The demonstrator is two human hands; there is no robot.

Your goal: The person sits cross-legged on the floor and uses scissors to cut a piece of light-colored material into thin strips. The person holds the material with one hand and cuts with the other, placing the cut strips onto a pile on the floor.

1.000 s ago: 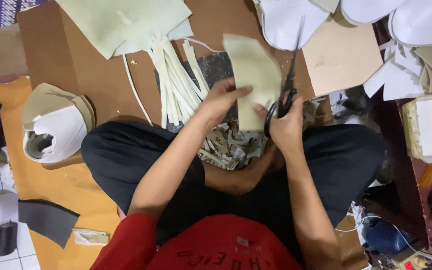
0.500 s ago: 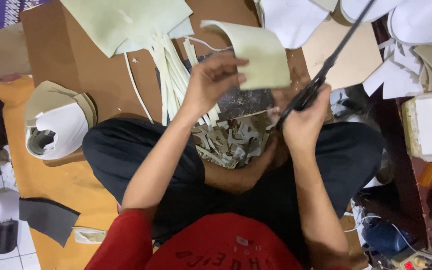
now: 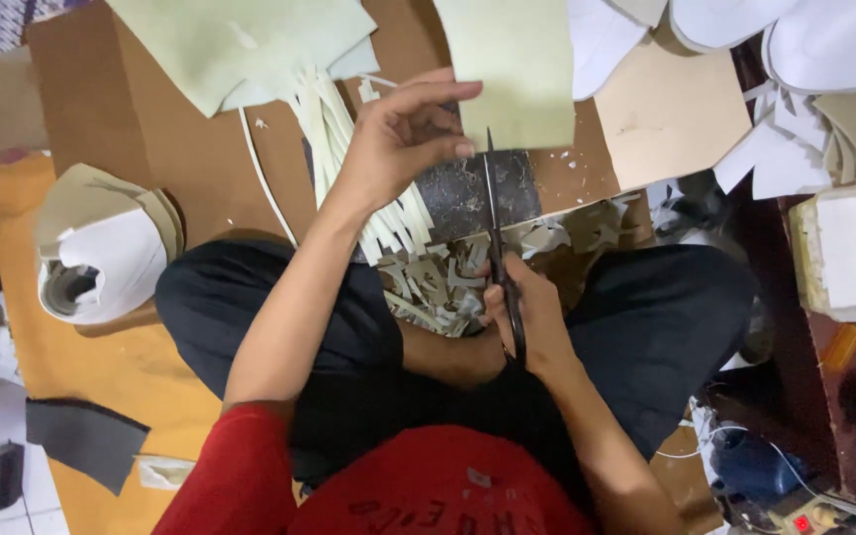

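- Green sheet (image 3: 512, 69) is pinched by the left hand (image 3: 398, 139).
- Right hand (image 3: 527, 322) grips shut scissors (image 3: 497, 228), ready for cutting; next, open blades at the edge.

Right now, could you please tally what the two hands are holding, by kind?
Scissors: 1, held in the right hand.
Pale green sheet piece: 1, pinched at its lower edge by the left hand.
Total: 2 things.
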